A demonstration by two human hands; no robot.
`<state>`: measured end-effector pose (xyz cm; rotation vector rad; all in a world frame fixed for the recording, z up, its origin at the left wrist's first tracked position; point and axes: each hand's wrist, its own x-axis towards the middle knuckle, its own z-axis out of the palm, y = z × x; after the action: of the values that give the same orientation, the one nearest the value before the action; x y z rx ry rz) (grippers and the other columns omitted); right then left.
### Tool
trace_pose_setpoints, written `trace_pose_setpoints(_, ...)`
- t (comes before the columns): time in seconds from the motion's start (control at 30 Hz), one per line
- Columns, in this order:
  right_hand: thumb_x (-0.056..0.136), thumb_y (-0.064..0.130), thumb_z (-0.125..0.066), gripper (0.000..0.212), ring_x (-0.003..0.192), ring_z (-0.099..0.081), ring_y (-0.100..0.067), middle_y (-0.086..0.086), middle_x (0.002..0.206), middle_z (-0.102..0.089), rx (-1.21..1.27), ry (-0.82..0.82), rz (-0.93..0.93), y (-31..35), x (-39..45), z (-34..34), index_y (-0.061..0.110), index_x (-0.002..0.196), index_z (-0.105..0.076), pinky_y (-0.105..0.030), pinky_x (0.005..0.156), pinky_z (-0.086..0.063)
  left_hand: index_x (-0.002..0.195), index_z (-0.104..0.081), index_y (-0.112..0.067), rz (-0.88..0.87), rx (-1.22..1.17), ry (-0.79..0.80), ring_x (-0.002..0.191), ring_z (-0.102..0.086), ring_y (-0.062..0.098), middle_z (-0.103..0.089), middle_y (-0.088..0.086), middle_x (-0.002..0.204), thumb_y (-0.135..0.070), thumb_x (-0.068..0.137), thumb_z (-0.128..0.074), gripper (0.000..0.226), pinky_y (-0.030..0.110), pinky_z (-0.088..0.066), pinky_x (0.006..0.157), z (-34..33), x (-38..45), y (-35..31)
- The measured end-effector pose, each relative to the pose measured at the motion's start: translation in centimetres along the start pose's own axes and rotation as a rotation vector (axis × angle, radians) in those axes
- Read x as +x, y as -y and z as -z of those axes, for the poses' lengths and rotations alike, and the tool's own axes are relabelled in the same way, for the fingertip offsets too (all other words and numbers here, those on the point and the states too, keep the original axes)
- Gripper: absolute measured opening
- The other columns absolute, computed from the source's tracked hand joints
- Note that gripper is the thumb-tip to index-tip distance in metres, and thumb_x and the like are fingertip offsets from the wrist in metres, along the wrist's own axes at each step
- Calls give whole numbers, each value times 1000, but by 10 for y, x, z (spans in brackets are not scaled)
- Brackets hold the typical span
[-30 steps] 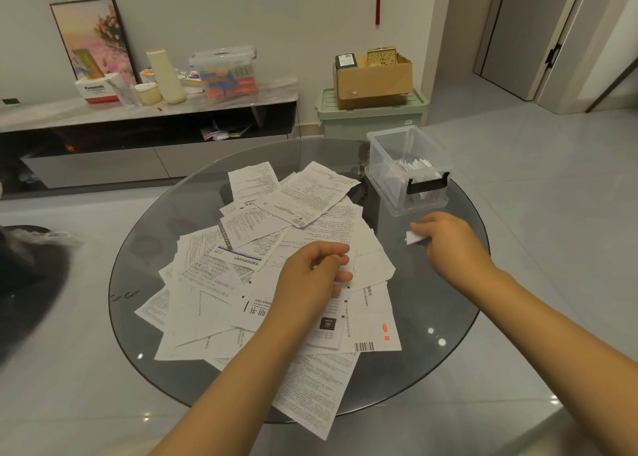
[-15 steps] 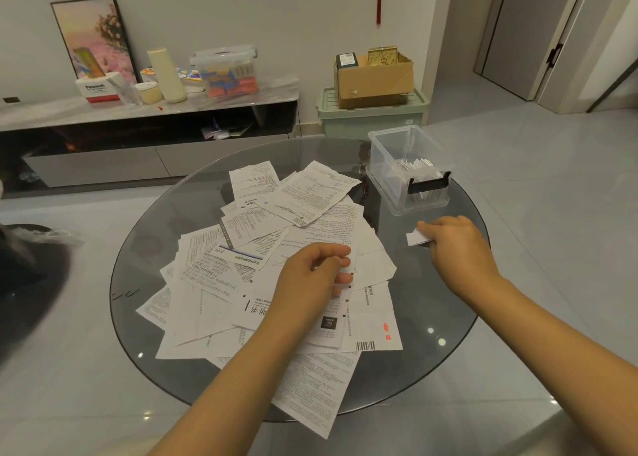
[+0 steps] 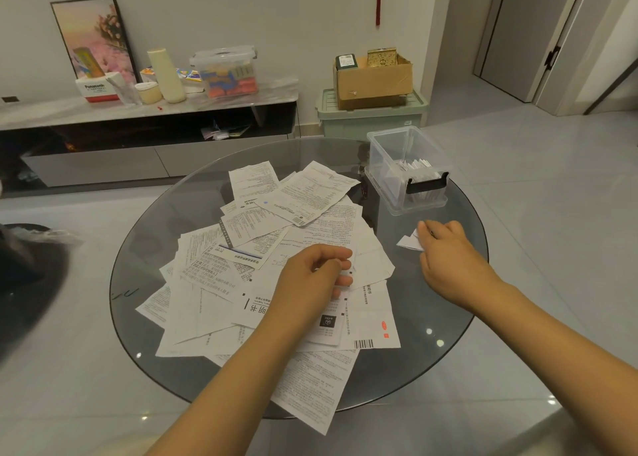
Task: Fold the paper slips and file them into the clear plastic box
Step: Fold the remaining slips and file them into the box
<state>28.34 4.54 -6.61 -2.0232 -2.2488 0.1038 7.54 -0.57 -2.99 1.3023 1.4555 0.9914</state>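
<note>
paper slips (image 3: 276, 272), printed and unfolded, lie in a loose overlapping heap across the middle of the round glass table (image 3: 431, 359), with one sheet hanging over the near edge. beyond the table a long low tv cabinet (image 3: 148, 110) runs along the wall, carrying a framed picture (image 3: 95, 34), a lidded storage box (image 3: 226, 72) with colourful contents, a tall cream bottle (image 3: 167, 74) and a white panasonic carton (image 3: 98, 88). to its right a cardboard box (image 3: 374, 79) sits on a pale green storage bin (image 3: 373, 117).

the clear plastic box (image 3: 407, 169) stands open on the far right part of the table, just beyond the heap, with a black latch on its near end; folded white slips stand packed inside it toward that end.

the left hand (image 3: 314, 276) rests on top of the heap near its centre, fingers curled inward over the top sheets; i cannot tell whether it actually grips one. the right hand (image 3: 448, 252) is near the table's right edge, in front of the clear box and apart from it, fingers bent and pinching a small folded slip (image 3: 411, 241), whose white corner sticks out to the left of the fingers, low over the glass.
</note>
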Motion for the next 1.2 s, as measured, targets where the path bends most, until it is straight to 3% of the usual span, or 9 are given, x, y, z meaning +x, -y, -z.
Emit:
trace_pose_setpoints(0.3,91,-1,-38,67,130,-20,-25,-5,151,-20,-109,93,17,1,4,5,15,149,-8,-31,95,-40,96,-67,-25,-34,79,7,80,-67,7,-69,-10,94,-11,93,-47,25,29,-55,81,-1,1,5)
trace_pose_setpoints(0.43,90,-2,-39,71,134,-15,-25,-5,154,-14,-63,115,33,-2,4,7,17,150,-7,-31,100,-34,103,-69,-26,-263,394,59,95,-55,-1,-62,-17,105,-14,94,-49,25,8,-40,85,-18,9,3)
trace_pose_setpoints(0.53,91,-1,-39,69,135,-14,-26,-5,154,-15,-43,111,52,-1,4,7,17,150,-8,-31,104,-31,119,-65,-22,-386,630,149,112,-54,11,-62,-4,123,-21,93,-53,28,27,-39,101,-40,35,3)
trace_pose_setpoints(0.63,93,2,-38,65,135,-16,-26,-2,155,-15,-20,123,68,-8,6,12,21,149,-12,-32,107,-28,117,-67,-16,-442,849,216,111,-55,24,-63,8,119,-20,91,-57,28,36,-40,98,-62,61,0)
trace_pose_setpoints(0.73,93,6,-38,61,129,-29,-26,0,152,-26,42,112,70,-22,9,12,28,148,-20,-31,105,-30,107,-72,-10,-478,827,207,101,-57,29,-65,15,107,-15,90,-57,23,39,-42,91,-79,76,-4)
trace_pose_setpoints(0.83,93,7,-38,62,107,-48,-29,-14,124,-43,269,97,-4,-32,11,12,38,145,-23,-30,86,-40,101,-74,-9,-536,750,183,94,-58,28,-65,14,100,-11,88,-59,20,38,-44,85,-88,77,-4)
trace_pose_setpoints(0.9,93,4,-37,63,99,-50,-27,-13,121,-43,361,115,-14,-35,11,15,35,145,-23,-26,82,-39,99,-74,-8,-570,738,185,90,-57,29,-62,16,96,-9,88,-58,20,39,-44,81,-94,75,-3)
trace_pose_setpoints(1.07,93,8,-38,43,138,-29,-19,-5,147,-39,448,127,104,-37,9,21,27,127,-56,-31,111,-24,105,-72,-12,-501,756,242,100,-56,23,-60,10,108,-11,90,-57,21,22,-39,84,-99,83,-12)
trace_pose_setpoints(1.2,95,25,-49,36,137,-24,-19,-1,148,-35,278,89,113,-33,4,16,23,130,-54,-28,106,-27,97,-67,-8,-388,784,313,95,-60,23,-63,7,104,-11,86,-64,12,25,-42,78,-96,90,-30)
